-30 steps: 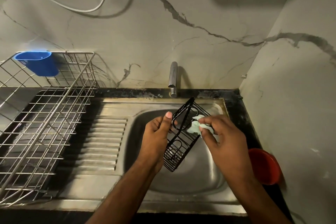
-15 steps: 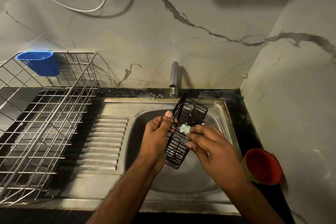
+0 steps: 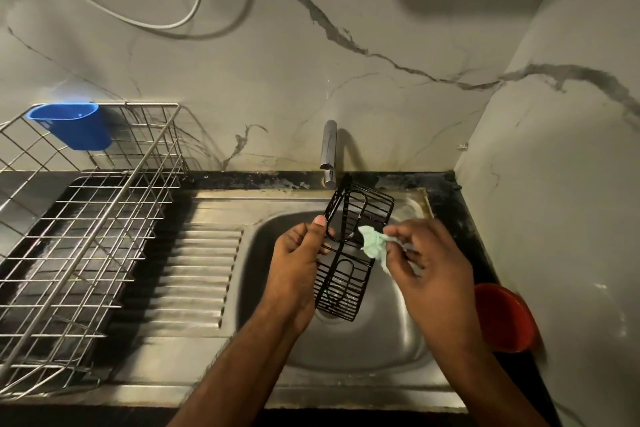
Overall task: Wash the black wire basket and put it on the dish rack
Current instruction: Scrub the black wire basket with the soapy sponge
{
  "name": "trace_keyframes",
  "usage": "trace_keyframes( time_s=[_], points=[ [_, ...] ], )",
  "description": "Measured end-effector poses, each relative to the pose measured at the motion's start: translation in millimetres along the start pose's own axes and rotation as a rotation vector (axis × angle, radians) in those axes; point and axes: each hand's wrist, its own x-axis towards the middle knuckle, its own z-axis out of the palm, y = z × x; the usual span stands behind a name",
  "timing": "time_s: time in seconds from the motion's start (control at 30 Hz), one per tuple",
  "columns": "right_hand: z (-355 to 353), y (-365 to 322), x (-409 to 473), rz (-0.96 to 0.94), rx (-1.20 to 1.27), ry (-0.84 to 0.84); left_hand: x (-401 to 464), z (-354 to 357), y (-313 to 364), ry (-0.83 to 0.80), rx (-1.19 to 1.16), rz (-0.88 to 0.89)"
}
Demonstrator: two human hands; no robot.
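two hands engaged: left hand (image 3: 297, 253) grips black wire basket (image 3: 349, 253) by its rim; right hand (image 3: 424, 260) fingers pinch green cloth (image 3: 373, 243). basket likely light, stiff, slippery when wet.

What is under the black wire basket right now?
The steel sink bowl lies below the black wire basket, which the left hand holds above it. The drain is partly visible through the wires; the rest is covered.

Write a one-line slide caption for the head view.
Left hand holds black wire basket over the sink; right hand scrubs it with a green cloth.
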Motion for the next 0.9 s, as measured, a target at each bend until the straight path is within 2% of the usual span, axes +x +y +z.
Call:
trace_keyframes(
  time_s=[0.1,0.2,0.27,0.47,0.57,0.63,0.77,0.9],
  points=[
    [-4,-7,11,-0.084,-0.023,0.022,0,1,-3,-0.013,0.002,-0.014],
    [9,-9,12,-0.139,-0.054,-0.207,-1,2,-1,-0.079,0.006,-0.018],
    [15,-4,7,-0.183,-0.154,-0.277,-3,2,0,-0.096,-0.023,-0.028],
    [7,9,7,-0.057,-0.18,-0.194,-6,5,8,-0.047,-0.045,-0.07],
    [4,5,9,-0.104,-0.136,-0.122,-6,7,12,-0.046,-0.076,-0.063],
    [7,-6,8,-0.188,-0.123,-0.174,-6,8,13,-0.079,-0.14,-0.079],
    [21,-16,1,-0.415,-0.405,-0.366,-6,9,13,-0.108,-0.192,-0.084],
    [10,5,0,-0.392,-0.383,-0.379,-5,7,15,-0.074,-0.203,-0.085]
  ],
)
